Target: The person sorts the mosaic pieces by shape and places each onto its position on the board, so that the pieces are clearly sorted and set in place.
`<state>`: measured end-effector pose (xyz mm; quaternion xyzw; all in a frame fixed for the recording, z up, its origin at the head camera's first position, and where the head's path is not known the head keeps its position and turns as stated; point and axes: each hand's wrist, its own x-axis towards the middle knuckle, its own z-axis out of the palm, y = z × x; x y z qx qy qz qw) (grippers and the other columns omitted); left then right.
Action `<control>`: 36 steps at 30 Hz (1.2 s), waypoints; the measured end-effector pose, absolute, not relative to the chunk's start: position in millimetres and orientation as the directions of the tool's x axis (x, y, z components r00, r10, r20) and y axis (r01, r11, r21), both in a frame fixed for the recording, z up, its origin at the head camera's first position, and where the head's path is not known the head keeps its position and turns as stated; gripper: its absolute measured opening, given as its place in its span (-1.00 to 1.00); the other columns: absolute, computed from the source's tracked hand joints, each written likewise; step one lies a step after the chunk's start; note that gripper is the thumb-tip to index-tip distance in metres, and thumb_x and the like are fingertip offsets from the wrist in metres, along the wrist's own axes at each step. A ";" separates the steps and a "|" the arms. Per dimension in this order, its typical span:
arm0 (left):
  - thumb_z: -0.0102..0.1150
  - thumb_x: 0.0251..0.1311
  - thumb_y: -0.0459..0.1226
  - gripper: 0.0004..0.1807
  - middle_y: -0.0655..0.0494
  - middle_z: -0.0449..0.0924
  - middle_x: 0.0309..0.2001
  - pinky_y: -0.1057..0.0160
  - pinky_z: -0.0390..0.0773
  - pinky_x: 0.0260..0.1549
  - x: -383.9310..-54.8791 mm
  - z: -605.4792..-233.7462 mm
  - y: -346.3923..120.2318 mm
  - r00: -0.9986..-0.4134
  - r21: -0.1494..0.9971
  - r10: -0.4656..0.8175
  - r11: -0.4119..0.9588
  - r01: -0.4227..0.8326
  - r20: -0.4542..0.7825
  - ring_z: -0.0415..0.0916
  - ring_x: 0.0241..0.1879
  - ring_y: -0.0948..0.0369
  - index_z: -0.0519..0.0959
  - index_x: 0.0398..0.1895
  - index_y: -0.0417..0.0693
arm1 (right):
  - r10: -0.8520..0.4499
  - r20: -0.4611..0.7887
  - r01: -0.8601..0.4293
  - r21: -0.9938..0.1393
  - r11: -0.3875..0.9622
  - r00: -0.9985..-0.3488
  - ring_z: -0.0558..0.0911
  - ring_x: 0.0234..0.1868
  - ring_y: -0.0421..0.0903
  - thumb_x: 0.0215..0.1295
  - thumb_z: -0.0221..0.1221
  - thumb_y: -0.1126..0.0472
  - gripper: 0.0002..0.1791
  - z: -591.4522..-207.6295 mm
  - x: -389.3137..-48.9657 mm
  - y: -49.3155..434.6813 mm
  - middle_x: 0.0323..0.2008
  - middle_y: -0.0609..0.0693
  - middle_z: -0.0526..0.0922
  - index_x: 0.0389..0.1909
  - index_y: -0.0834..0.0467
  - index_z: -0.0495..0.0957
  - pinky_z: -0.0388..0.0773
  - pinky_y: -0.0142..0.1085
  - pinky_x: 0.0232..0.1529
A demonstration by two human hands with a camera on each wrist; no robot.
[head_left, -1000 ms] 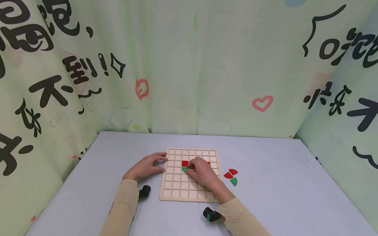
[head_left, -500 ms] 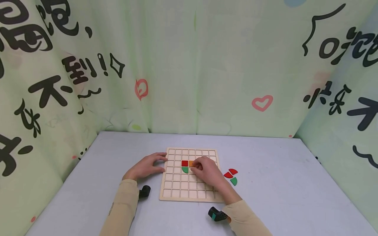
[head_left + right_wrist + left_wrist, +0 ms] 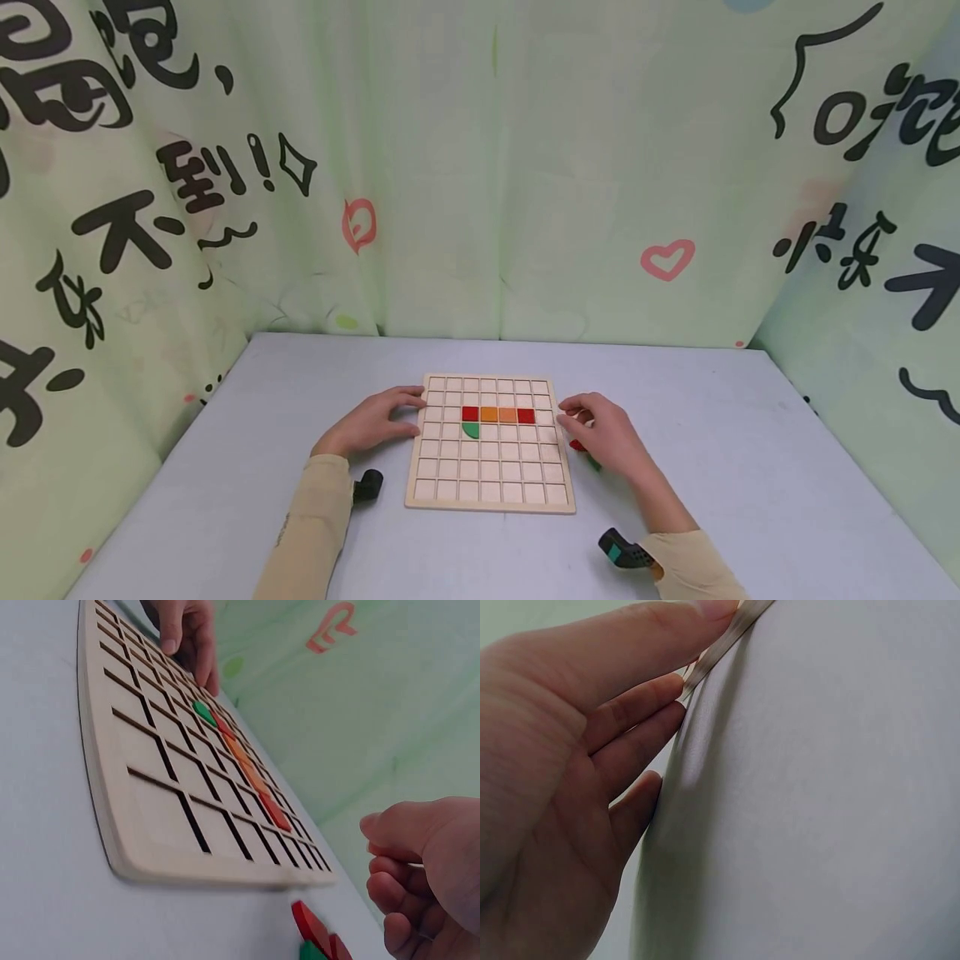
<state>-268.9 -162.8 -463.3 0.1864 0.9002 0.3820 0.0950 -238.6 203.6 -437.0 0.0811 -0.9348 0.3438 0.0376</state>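
A wooden grid board (image 3: 491, 507) lies on the table. One row holds a red square (image 3: 469, 413), two orange squares (image 3: 498, 414) and another red square (image 3: 527, 416). Under the leftmost square sits a green quarter-circle piece (image 3: 471, 430). My left hand (image 3: 371, 422) touches the board's left edge with thumb and fingertips. Just off the right edge, my right hand (image 3: 607, 429) hovers with loosely bent fingers and nothing in them. Beneath it are loose pieces, partly hidden in the head view; the right wrist view shows red pieces (image 3: 310, 926) and a green piece (image 3: 310, 950).
The white table (image 3: 697, 450) extends around the board. Patterned pale green curtains (image 3: 570, 167) stand behind it and on both sides. Black wrist cameras (image 3: 367, 487) are worn on both wrists.
My right hand has left the squares and moved right, past the board's edge to the loose pieces. The full row of squares now shows. My left hand has stayed in place.
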 end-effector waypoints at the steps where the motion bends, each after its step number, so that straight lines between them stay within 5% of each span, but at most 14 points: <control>1: 0.38 0.15 -0.21 -0.52 0.09 0.29 0.41 0.00 0.20 0.39 -269.0 -463.4 -162.7 -0.912 0.723 0.409 0.638 0.264 -0.028 0.12 0.44 0.02 0.58 0.16 -0.09 | -0.116 0.112 -0.161 -0.636 0.755 -0.987 0.54 -0.21 -0.07 0.31 0.26 0.17 -0.70 -436.7 -237.1 210.7 -0.19 0.03 0.58 0.00 0.22 0.59 0.57 -0.32 -0.33; 16: 0.37 0.16 -0.22 -0.52 0.09 0.29 0.41 -0.02 0.21 0.38 -268.3 -461.8 -163.4 -0.914 0.723 0.405 0.640 0.260 -0.029 0.12 0.44 0.01 0.57 0.17 -0.09 | -0.138 0.005 -0.113 -0.596 0.795 -0.990 0.54 -0.20 -0.07 0.25 0.31 0.14 -0.65 -439.4 -216.5 266.4 -0.18 0.00 0.63 0.00 0.21 0.60 0.58 -0.30 -0.25; 25: 0.38 0.15 -0.21 -0.52 0.07 0.29 0.41 -0.01 0.19 0.39 -268.6 -461.5 -162.5 -0.913 0.722 0.407 0.640 0.261 -0.031 0.11 0.44 0.00 0.57 0.16 -0.10 | -0.332 -0.052 -0.234 -0.609 0.758 -0.942 0.49 -0.29 -0.15 0.13 0.40 0.18 -0.66 -439.3 -212.5 273.9 -0.23 -0.09 0.60 -0.08 0.18 0.60 0.53 -0.38 -0.29; 36: 0.39 0.14 -0.18 -0.52 0.10 0.30 0.40 -0.02 0.20 0.38 -269.3 -463.3 -162.6 -0.916 0.717 0.400 0.646 0.262 -0.025 0.12 0.44 0.02 0.59 0.14 -0.06 | -0.348 -0.011 -0.274 -0.592 0.758 -0.937 0.47 -0.34 -0.17 0.12 0.41 0.18 -0.68 -444.8 -215.0 270.8 -0.31 -0.11 0.54 -0.13 0.14 0.58 0.50 -0.39 -0.33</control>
